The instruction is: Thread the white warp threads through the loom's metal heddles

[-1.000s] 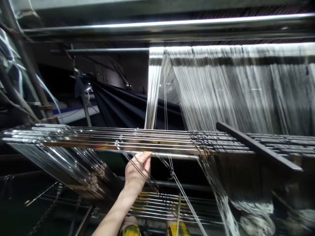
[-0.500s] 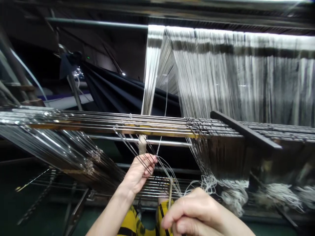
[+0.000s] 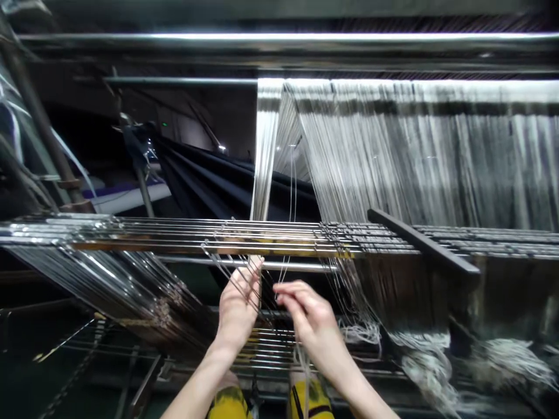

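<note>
I am at a loom. A sheet of white warp threads [image 3: 393,157] hangs from a top bar down to horizontal metal rods [image 3: 183,238]. My left hand [image 3: 238,305] is raised under the rods with several thin metal heddle wires [image 3: 233,279] across its fingers. My right hand [image 3: 305,317] is beside it, fingers pinched together on a fine white thread [image 3: 290,192] that runs up to the warp. The two hands nearly touch.
A bundle of loose metal heddles [image 3: 117,282] slants down at the left. A dark bar [image 3: 421,244] crosses the rods at the right. Loose white thread ends [image 3: 419,361] hang at the lower right. Dark cloth [image 3: 218,186] stretches behind. Yellow patterned clothing [image 3: 305,401] shows below.
My right hand has risen from the bottom edge to beside the left hand and pinched a thread. The left hand lifted a little toward the rods. The view tilted upward.
</note>
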`<act>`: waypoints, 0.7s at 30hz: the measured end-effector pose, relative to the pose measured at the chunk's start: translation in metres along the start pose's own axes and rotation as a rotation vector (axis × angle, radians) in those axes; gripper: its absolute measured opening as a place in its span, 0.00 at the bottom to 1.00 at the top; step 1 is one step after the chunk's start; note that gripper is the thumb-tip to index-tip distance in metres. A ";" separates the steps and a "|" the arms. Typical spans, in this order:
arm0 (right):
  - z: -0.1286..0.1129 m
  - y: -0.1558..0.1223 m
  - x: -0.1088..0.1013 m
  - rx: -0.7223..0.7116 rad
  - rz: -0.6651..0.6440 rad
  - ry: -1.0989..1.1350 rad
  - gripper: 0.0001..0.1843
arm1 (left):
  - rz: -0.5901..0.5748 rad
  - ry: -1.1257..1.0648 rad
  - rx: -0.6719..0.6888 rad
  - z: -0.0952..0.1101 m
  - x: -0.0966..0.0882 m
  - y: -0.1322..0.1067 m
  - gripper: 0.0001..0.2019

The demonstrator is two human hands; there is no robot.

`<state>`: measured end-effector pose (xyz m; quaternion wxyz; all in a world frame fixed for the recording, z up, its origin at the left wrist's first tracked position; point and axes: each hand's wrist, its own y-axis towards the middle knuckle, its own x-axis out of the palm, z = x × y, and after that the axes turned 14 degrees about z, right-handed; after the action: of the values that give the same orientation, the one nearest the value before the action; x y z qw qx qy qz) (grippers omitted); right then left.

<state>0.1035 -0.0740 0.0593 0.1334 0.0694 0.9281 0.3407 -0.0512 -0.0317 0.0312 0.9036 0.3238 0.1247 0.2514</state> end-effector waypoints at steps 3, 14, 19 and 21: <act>0.029 0.037 0.031 0.243 0.120 -0.011 0.12 | -0.004 0.181 0.222 -0.005 0.004 0.017 0.16; 0.069 0.052 0.031 0.476 0.026 0.006 0.18 | 0.039 0.514 0.415 -0.008 0.010 0.021 0.10; 0.067 0.050 0.032 0.489 0.068 0.058 0.15 | 0.034 0.595 0.436 -0.010 0.008 0.024 0.12; 0.060 0.055 0.040 0.465 -0.016 0.064 0.17 | 0.033 0.569 0.463 -0.012 0.006 0.023 0.13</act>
<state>0.0855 0.0128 0.0432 0.0870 0.0801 0.9858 0.1189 -0.0592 -0.0070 0.0367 0.7312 0.4390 0.4193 0.3111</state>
